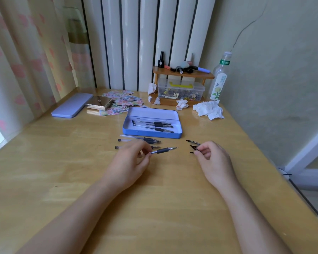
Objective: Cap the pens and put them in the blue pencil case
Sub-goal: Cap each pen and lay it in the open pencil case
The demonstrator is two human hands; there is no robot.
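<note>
1. Holding an uncapped pen (163,150) between thumb and fingertips, the left hand (128,165) hovers over the wooden worktop (154,208), its grip clamped on the barrel, tip pointing right.
2. The right hand (212,158) pinches what looks like a black cap (194,147); its fingers are together on it, though blur makes this uncertain.
3. Another loose cap (193,142) lies just beside those fingers.
4. Several uncapped pens (145,140) lie on the worktop, between the left hand and the blue pencil case (152,134).
5. The case sits open, with capped pens (154,126) inside.
</note>
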